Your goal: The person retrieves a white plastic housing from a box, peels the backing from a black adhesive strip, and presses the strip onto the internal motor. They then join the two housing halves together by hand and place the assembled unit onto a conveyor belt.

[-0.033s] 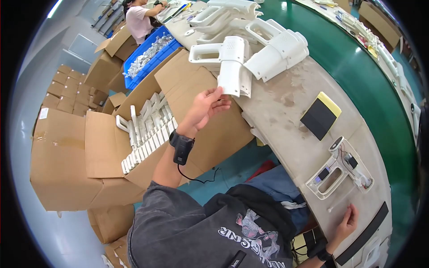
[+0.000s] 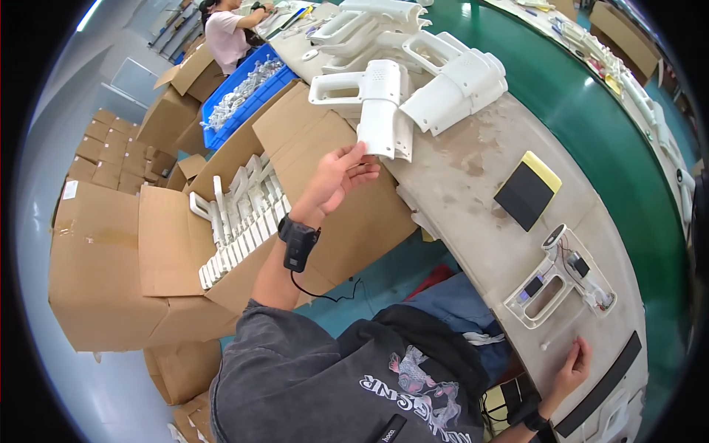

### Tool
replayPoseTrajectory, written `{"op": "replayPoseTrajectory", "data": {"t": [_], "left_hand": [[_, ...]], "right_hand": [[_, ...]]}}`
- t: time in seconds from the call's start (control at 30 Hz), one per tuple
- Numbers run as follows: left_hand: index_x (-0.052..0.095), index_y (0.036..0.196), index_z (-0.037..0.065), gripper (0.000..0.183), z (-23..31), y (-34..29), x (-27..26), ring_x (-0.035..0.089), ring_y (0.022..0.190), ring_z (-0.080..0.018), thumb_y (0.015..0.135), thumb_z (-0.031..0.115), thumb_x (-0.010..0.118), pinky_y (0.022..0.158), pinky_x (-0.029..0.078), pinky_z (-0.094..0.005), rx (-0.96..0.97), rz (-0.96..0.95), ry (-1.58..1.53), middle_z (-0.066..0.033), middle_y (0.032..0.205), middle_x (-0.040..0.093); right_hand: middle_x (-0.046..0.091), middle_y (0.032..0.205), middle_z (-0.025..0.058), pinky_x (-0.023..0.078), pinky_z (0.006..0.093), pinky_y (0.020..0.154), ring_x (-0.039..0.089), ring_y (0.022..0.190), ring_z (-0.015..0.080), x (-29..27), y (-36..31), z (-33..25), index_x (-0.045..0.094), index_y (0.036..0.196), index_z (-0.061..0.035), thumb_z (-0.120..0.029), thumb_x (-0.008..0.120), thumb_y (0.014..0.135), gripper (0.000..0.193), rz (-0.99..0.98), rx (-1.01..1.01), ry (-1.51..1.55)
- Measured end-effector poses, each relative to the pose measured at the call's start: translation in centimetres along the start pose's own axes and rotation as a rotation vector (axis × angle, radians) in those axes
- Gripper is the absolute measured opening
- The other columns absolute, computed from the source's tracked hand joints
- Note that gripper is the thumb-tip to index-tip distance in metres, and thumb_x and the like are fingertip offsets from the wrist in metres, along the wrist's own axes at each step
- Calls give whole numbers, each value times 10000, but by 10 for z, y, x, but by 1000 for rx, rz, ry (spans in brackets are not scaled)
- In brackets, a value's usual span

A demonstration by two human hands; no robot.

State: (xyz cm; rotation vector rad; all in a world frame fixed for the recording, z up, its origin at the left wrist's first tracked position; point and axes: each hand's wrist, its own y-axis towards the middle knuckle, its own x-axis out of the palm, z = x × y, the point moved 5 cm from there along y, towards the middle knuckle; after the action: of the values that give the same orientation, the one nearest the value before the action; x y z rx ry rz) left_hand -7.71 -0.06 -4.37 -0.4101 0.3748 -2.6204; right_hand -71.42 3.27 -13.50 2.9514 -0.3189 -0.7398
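My left hand (image 2: 341, 181) reaches to the near edge of a stack of white plastic handle housings. Its thumb lies on the bottom edge of one gun-shaped housing (image 2: 380, 122), with the other fingers curled below, partly hidden. Lower right, my right hand (image 2: 572, 369) hovers by the table, fingers loosely bent and nothing visible in them. Just beyond it lies an opened white housing half (image 2: 543, 314) with wires, a small motor and dark blocks inside. A thin clear rod with a pale round tip (image 2: 545, 345) rests between that half and my right hand.
A cardboard box (image 2: 173, 244) packed with white housings stands left of the table. Behind it, a blue bin (image 2: 247, 100) holds small pale parts, near a person in pink (image 2: 225, 37). A black-and-yellow pad (image 2: 528, 193) and a black strip (image 2: 602, 387) lie on the table.
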Motion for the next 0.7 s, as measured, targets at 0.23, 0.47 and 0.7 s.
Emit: {"op": "replayPoseTrajectory", "data": {"t": [0.23,0.47,0.7], "left_hand": [[594,1198,-76,376,15,-14,9,669,955,-207,999,237,659,887,565,-343,41,-59,-166,-119,1056,668],[517,1275,-56,348,8,-83,109,659,1012,-182,998,111,643,893,549,-322,391,15,149,-138,1101,670],[456,1235,-15,450,-117,-139,234,649,1066,-169,888,-38,742,892,551,-287,429,-416,26,-149,1167,638]], "right_hand": [[660,1102,56,495,257,907,630,1003,129,3,-5,-13,664,1167,35,-57,577,1031,186,2,-41,21],[676,1131,100,530,300,888,650,1010,157,42,-9,-113,612,1291,26,-46,555,1030,277,2,-55,260],[487,1485,184,454,395,1075,541,1299,264,121,0,-203,292,1561,13,-249,684,953,769,-363,-172,440]]}}
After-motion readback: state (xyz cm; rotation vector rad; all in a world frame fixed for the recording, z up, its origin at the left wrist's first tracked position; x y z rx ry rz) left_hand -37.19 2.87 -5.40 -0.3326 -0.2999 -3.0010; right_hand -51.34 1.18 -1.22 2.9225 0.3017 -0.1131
